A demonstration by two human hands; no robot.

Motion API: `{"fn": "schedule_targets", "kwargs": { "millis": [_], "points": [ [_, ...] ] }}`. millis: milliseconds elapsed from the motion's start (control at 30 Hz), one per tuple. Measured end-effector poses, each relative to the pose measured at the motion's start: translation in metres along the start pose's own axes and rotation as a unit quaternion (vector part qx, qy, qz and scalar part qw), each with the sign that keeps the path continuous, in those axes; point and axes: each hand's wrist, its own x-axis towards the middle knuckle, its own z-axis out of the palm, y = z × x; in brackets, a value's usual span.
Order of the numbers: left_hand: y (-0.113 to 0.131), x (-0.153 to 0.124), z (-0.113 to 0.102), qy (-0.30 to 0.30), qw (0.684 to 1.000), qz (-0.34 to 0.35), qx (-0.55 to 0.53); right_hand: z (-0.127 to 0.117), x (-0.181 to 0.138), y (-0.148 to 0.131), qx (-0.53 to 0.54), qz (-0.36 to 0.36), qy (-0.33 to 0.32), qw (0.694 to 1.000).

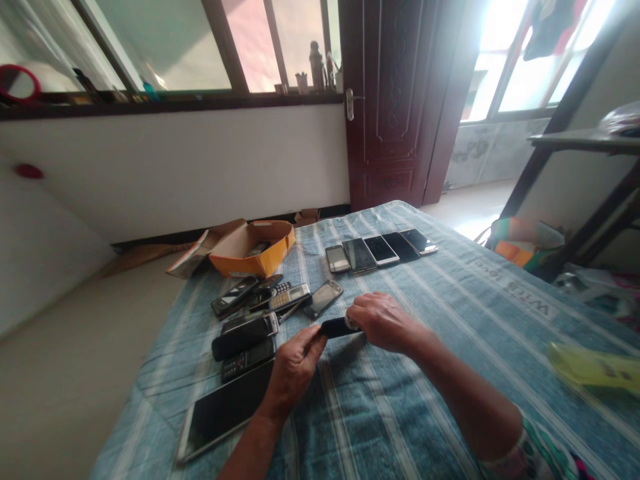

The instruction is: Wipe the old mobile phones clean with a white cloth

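Held level above the bed is a dark phone point(334, 327), seen nearly edge-on. My left hand point(299, 363) pinches its left end between thumb and fingers. At its right end my right hand point(377, 321) is closed, with a small white piece point(352, 323), perhaps tissue or cloth, showing under the fingers. Just beyond lies a touchscreen phone point(325, 298). To the left sits a loose pile with a keypad phone point(290, 297), a black phone point(245, 333) and several others. A white-framed tablet point(225, 410) lies partly behind my left forearm.
Farther back, several phones lie in a row, among them a white-edged phone point(381, 250). An open orange box point(253, 257) with things inside stands at the bed's far left edge. A yellow bag point(595, 370) rests on the striped blue bedsheet point(450, 293) at right.
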Motion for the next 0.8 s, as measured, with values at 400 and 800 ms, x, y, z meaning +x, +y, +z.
{"fn": "schedule_targets", "kwargs": {
  "millis": [400,800],
  "points": [
    [-0.003,0.0,0.002,0.033,0.997,0.065,0.029,0.025,0.006,-0.016,-0.03,-0.027,0.028,0.999],
    [0.001,0.002,0.002,0.052,0.994,0.068,0.061,0.008,0.004,0.012,0.063,0.021,-0.022,0.998]
  ]
}}
